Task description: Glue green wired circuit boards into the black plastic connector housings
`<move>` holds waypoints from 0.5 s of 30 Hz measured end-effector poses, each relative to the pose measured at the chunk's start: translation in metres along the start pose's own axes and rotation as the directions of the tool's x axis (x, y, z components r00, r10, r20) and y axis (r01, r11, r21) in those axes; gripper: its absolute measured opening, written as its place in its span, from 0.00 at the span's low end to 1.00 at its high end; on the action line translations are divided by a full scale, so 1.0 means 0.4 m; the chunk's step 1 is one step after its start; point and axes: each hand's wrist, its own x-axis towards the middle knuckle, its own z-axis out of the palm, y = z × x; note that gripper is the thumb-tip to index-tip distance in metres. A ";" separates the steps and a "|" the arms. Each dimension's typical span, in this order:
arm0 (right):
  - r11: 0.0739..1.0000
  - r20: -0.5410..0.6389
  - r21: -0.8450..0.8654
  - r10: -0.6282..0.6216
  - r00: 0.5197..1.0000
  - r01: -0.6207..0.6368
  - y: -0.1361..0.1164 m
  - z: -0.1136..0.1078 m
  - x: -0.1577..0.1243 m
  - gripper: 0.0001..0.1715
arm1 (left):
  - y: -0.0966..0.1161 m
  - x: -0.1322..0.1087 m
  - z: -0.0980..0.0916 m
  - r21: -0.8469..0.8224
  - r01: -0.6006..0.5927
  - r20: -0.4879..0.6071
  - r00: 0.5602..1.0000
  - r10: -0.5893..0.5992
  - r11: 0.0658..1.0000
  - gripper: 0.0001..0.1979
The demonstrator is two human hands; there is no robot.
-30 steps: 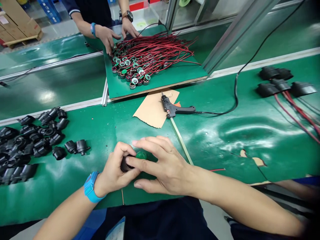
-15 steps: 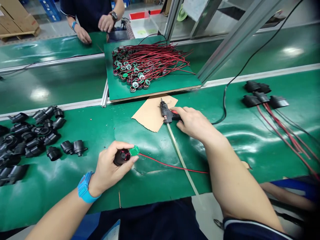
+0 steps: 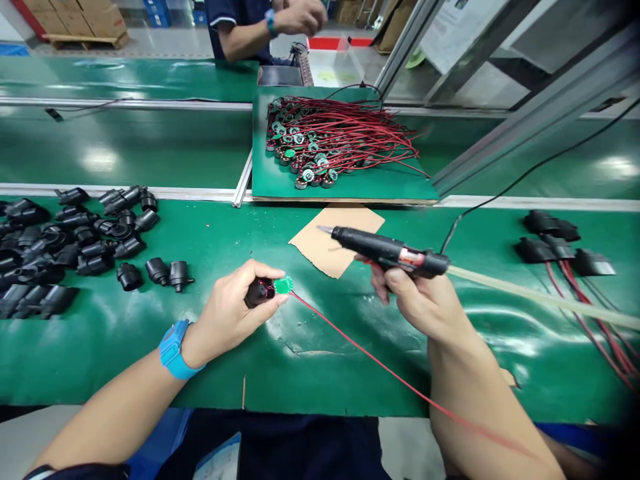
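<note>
Between the thumb and fingers of my left hand is a black round housing, with a small green circuit board at its open end. A red wire runs from the board to the lower right, across my right forearm. My right hand is closed round the grip of a black glue gun, held up off the table with its nozzle pointing left. A long pale glue stick sticks out of its back end. Beneath the nozzle lies a piece of brown cardboard.
Many black plastic housings lie at the left. A raised green board bears a heap of red-wired parts. More black parts with red wires lie at the right. A black cord trails behind the gun. A co-worker stands opposite.
My right hand has lifted the glue gun off the cardboard and turned it so the nozzle points left. The left hand still holds the housing. The co-worker's hands have risen. The view has shifted.
</note>
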 end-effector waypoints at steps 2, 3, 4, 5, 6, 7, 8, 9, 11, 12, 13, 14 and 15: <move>0.990 0.107 0.143 -0.033 0.994 0.018 -0.016 0.014 -0.019 0.27 | -0.003 0.000 -0.002 -0.016 0.003 0.003 1.000 -0.002 1.000 0.12; 0.983 0.134 0.181 -0.058 0.989 0.033 -0.024 0.018 -0.027 0.27 | -0.004 0.001 -0.003 -0.012 0.003 -0.001 1.000 -0.003 1.000 0.13; 0.978 0.148 0.202 -0.077 0.986 0.046 -0.030 0.019 -0.034 0.27 | -0.005 0.001 -0.004 -0.002 0.005 -0.008 1.000 -0.005 1.000 0.13; 0.977 0.155 0.207 -0.090 0.984 0.056 -0.036 0.020 -0.039 0.26 | -0.006 0.002 -0.005 0.012 0.007 -0.017 1.000 -0.006 1.000 0.12; 0.977 0.159 0.202 -0.099 0.982 0.066 -0.042 0.020 -0.043 0.25 | -0.006 0.003 -0.006 0.025 0.006 -0.025 1.000 -0.006 1.000 0.12; 0.979 0.161 0.190 -0.111 0.981 0.080 -0.047 0.020 -0.045 0.24 | -0.005 0.004 -0.006 0.036 0.004 -0.028 1.000 -0.003 0.999 0.12; 0.981 0.166 0.172 -0.120 0.979 0.091 -0.052 0.021 -0.046 0.23 | -0.005 0.004 -0.006 0.043 0.001 -0.027 1.000 0.000 0.999 0.12; 0.983 0.173 0.152 -0.125 0.977 0.099 -0.057 0.023 -0.046 0.22 | -0.004 0.005 -0.006 0.047 -0.004 -0.022 1.000 0.005 0.999 0.11; 0.988 0.179 0.116 -0.119 0.977 0.100 -0.068 0.029 -0.043 0.23 | -0.003 0.005 -0.005 0.050 -0.017 -0.011 1.000 0.018 0.999 0.12; 0.990 0.179 0.102 -0.117 0.977 0.100 -0.074 0.032 -0.042 0.23 | -0.002 0.004 -0.004 0.052 -0.023 -0.006 1.000 0.023 0.998 0.12; 0.991 0.178 0.088 -0.116 0.977 0.101 -0.079 0.035 -0.040 0.23 | -0.001 0.003 -0.004 0.055 -0.030 -0.004 1.000 0.030 0.998 0.12; 0.992 0.176 0.074 -0.117 0.977 0.105 -0.084 0.037 -0.038 0.24 | -0.001 0.002 -0.003 0.058 -0.034 -0.003 0.999 0.034 0.998 0.12; 0.991 0.172 0.065 -0.123 0.977 0.114 -0.089 0.039 -0.037 0.23 | 0.000 0.001 -0.003 0.062 -0.036 -0.001 0.999 0.037 0.997 0.12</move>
